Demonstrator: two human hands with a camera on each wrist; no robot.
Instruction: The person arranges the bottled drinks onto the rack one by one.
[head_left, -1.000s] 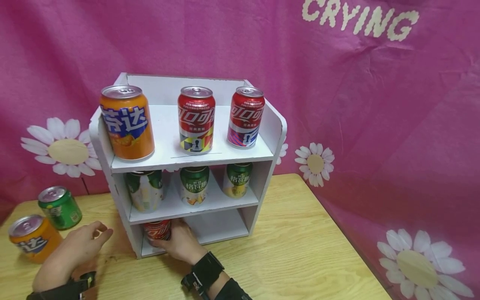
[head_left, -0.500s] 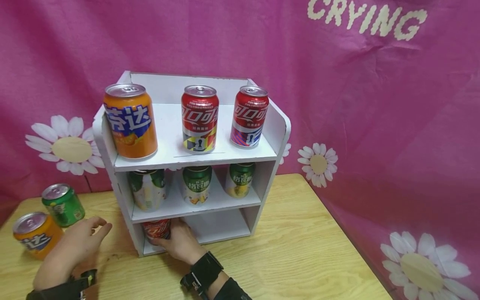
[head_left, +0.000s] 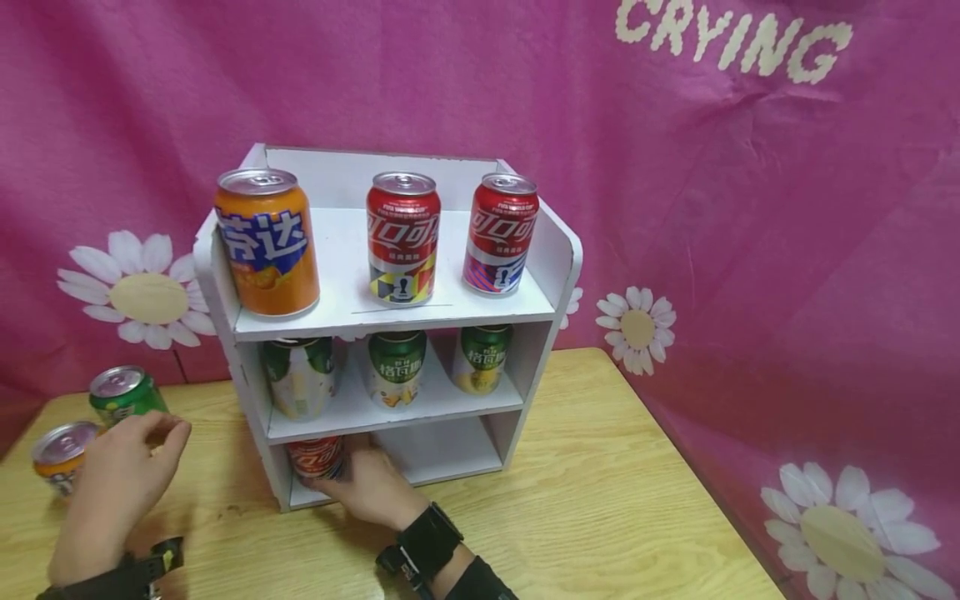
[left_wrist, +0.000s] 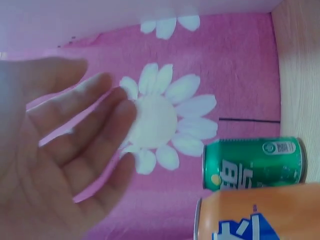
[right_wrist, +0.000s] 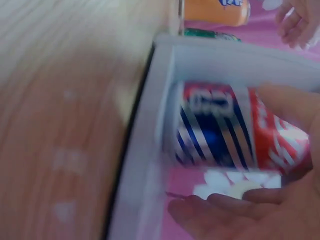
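Observation:
A red cola can (head_left: pixel 317 460) stands upright at the left end of the white shelf unit's bottom level. My right hand (head_left: pixel 378 486) is beside it, thumb across its front. In the right wrist view the fingers (right_wrist: pixel 225 212) are extended, with a gap between them and the can's side. My left hand (head_left: pixel 129 467), loosely bent and holding nothing, hovers near an orange soda can (head_left: pixel 62 446) and a green soda can (head_left: pixel 123 392) at the table's left. In the head view it partly hides both cans.
The white shelf unit (head_left: pixel 408 427) has three levels. An orange can (head_left: pixel 267 246) and two red cans, one in the middle (head_left: pixel 403 237), stand on top. Three green-and-white cans, one at centre (head_left: pixel 397 367), fill the middle level. A pink curtain (head_left: pixel 720 208) hangs behind the table.
My left hand has moved left, over the orange and green cans. My right hand has shifted slightly right, while the red can stays on the bottom level. The head view has turned slightly.

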